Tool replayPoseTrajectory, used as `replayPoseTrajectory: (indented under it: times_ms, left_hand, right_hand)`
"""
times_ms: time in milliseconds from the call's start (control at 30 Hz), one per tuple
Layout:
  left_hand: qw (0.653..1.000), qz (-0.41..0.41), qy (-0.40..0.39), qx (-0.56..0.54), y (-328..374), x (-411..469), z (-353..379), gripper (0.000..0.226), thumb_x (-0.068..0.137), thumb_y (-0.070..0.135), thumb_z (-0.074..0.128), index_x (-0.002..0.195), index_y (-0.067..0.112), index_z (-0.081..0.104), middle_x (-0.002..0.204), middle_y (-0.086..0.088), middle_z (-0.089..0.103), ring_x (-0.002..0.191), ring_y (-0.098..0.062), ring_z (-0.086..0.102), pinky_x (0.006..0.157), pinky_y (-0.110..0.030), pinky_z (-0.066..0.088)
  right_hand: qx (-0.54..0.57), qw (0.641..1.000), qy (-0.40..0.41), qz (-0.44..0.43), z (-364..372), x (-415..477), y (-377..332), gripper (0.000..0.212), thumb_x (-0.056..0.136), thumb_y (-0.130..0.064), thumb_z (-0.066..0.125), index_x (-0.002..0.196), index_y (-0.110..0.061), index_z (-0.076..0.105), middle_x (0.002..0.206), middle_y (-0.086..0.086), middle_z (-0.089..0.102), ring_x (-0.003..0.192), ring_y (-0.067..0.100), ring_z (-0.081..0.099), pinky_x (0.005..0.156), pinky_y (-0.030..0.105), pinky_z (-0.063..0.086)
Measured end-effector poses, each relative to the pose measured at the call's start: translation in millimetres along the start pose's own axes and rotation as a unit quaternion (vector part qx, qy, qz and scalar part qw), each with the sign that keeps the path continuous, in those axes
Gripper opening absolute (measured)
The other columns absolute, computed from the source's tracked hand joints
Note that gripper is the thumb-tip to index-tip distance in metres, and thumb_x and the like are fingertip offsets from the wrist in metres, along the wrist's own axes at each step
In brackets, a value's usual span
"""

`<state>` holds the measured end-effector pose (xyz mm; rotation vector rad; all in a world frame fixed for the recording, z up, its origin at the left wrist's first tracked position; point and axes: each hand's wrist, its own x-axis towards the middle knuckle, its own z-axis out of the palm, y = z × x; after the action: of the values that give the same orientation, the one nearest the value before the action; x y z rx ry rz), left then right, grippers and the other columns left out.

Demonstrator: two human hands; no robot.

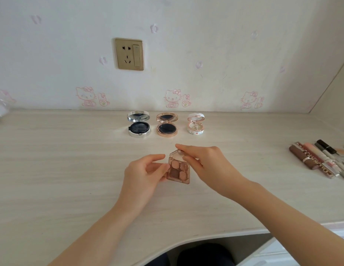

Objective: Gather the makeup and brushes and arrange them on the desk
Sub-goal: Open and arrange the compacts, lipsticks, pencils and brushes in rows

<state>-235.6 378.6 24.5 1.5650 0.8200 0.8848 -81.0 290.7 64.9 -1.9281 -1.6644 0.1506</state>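
Both hands were over the middle of the pale wood-grain desk (pixel 52 169), each engaged with a small brown translucent eyeshadow palette (pixel 178 170) with four pans in pink and brown shades. The left hand (pixel 144 177) gripped the palette's base from its left side, thumb on the upper edge and fingers curled beneath. The right hand (pixel 207 162) pinched the raised clear lid at its top edge between thumb and forefinger, holding the lid open and tilted back. Whether the palette rested on the desk or was lifted just clear of it could not be determined. Behind the hands, near the wall, three round compacts stood in a row, all open with lids upright: a silver compact (pixel 139 124) on the left, a rose-gold compact (pixel 167 125) in the middle, and a smaller white floral compact (pixel 195 124) on the right. The three were spaced apart, not touching. At the desk's right edge lay a cluster of lip products and tubes (pixel 319 160), side by side and angled, several touching; one was a brown lipstick tube, others were clear or pink, and one had a black cap. The wall behind carried pink cartoon-cat wallpaper and a gold-coloured socket plate (pixel 129 54). A clear object showed partly at the far left edge, too cut off to identify.
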Motion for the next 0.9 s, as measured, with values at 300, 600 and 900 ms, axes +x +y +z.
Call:
replayPoseTrajectory:
  times_ms: [300, 600, 900]
  left_hand:
    - [0.909, 0.252, -0.057, 0.326, -20, 2, 2, 0.029, 0.078, 0.034, 0.075, 0.106, 0.029, 0.072, 0.103, 0.019, 0.066, 0.103, -0.001, 0.046, 0.09, -0.011, 0.035]
    - [0.898, 0.267, -0.064, 0.342, -31, 3, 5, 0.021, 0.076, 0.03, 0.078, 0.097, 0.025, 0.076, 0.105, 0.021, 0.067, 0.107, -0.002, 0.047, 0.091, -0.02, 0.042]
    - [0.897, 0.257, -0.069, 0.353, -29, 3, 5, 0.022, 0.08, 0.03, 0.074, 0.102, 0.026, 0.074, 0.109, 0.021, 0.067, 0.107, 0.0, 0.045, 0.092, -0.017, 0.039]
  right_hand:
    - [-0.034, 0.999, -0.013, 0.02, 4, 9, 8, 0.03, 0.095, -0.015, 0.052, 0.122, -0.022, 0.064, 0.112, -0.002, 0.07, 0.101, 0.015, 0.063, 0.088, 0.026, 0.047]
    - [-0.05, 0.997, -0.065, 0.004, 3, 2, 8, 0.03, 0.098, -0.019, 0.041, 0.117, -0.018, 0.064, 0.106, 0.003, 0.07, 0.096, 0.022, 0.062, 0.084, 0.037, 0.048]
    - [-0.051, 0.995, -0.085, 0.01, -3, 3, 10, 0.034, 0.1, -0.021, 0.036, 0.125, -0.03, 0.059, 0.116, -0.01, 0.067, 0.104, 0.013, 0.059, 0.089, 0.028, 0.045]
